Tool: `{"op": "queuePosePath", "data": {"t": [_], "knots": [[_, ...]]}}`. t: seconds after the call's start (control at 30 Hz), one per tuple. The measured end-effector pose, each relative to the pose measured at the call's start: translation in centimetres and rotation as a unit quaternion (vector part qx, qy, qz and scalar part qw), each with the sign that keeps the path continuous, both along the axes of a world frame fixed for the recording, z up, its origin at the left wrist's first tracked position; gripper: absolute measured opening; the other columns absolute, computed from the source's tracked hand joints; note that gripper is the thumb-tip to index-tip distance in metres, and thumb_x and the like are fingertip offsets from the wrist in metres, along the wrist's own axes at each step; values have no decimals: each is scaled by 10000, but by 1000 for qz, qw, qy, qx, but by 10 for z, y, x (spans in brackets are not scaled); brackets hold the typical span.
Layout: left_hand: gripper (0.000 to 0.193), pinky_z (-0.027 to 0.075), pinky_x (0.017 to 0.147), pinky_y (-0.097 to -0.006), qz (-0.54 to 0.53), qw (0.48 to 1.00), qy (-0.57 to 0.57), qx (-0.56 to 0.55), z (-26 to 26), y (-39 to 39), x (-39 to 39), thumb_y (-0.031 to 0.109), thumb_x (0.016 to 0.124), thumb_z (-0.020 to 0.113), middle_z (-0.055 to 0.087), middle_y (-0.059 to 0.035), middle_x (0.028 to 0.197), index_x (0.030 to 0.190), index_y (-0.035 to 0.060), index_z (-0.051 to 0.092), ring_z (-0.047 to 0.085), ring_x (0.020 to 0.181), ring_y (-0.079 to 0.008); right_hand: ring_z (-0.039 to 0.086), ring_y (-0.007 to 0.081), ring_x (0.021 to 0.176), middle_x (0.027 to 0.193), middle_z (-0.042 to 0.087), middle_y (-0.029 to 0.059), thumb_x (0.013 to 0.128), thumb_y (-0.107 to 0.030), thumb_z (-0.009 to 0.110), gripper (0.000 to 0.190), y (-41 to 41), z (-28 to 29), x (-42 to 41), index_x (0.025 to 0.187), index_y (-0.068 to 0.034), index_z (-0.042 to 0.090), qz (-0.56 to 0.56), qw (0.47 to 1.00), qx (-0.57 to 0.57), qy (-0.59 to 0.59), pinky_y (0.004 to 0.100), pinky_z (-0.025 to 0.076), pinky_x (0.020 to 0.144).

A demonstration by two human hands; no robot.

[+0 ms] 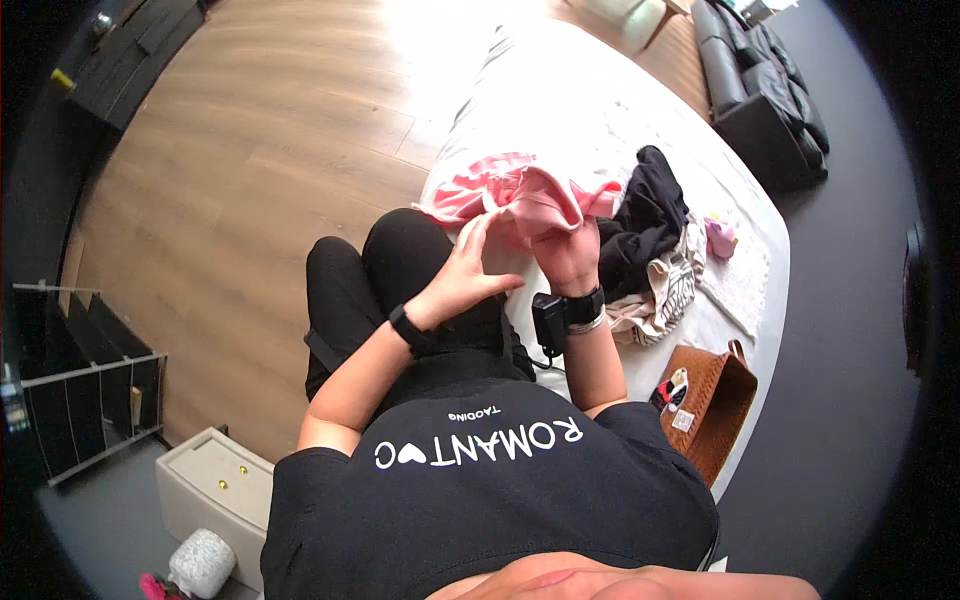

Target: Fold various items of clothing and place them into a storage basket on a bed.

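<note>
A pink garment [544, 199] lies bunched in front of me, over the near part of a white-covered bed. My right hand [568, 259] is palm up at its near edge. The cloth drapes over the fingers, which are mostly hidden, and is lifted there. My left hand [471, 271] is beside it on the left, thumb spread away from the fingers. Its fingertips are at the cloth's edge; whether they pinch it is not clear. Right of my right hand lie a black garment [649, 214] and a cream garment with dark print [667, 296].
A brown woven basket [709, 397] lies at the bed's right side, near a pink-purple soft item [721, 236] and a white textured cloth [739, 281]. A beige nightstand [214, 487] and a black rack [90, 390] stand left. A black sofa [765, 97] is upper right.
</note>
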State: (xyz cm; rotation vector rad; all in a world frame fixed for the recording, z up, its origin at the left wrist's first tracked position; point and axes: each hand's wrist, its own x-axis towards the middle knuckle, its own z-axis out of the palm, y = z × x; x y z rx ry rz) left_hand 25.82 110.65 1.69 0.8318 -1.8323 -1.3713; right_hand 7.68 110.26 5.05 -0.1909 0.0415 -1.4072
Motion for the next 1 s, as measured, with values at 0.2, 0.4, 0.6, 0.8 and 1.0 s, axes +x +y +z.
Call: {"op": "queuePosePath", "data": {"t": [0.2,0.4,0.6,0.8,1.0], "knots": [[755,330,1063,-416,162,983,18,-86,0,-4,-17,136,746,751,385,-201,1392,1388,37,367,387,1276,-354,482,331,1257,1360,495,171,1025,-402,289,522,13,20,19,1365,-25,409,-60,990,59,112,513,376,1064],[212,467,701,-273,23,985,173,13,29,-29,-3,80,901,585,650,-53,872,1082,-20,633,589,768,-155,581,273,1132,1231,609,154,1013,-425,344,515,31,31,-3,1250,-5,526,-65,980,25,188,358,475,917],[316,445,657,-194,-65,979,129,146,44,-23,10,139,920,631,644,19,894,1189,-27,618,527,730,-31,586,170,1028,1115,635,104,951,-143,531,245,41,21,-17,1152,-8,565,-274,797,55,535,297,442,871],[355,482,811,-226,-115,976,115,146,54,-19,16,99,869,676,673,-38,1002,1198,-20,612,580,904,-62,571,214,1119,1186,625,141,819,-263,728,544,32,-2,-16,1258,5,549,0,666,-47,745,339,428,971],[401,477,848,-273,-24,999,30,-1,38,-30,21,59,760,710,666,-96,1016,1145,-5,622,618,921,-161,662,159,667,855,691,120,952,-161,449,298,30,-5,-17,1065,42,635,-58,842,49,534,248,522,540]]}}
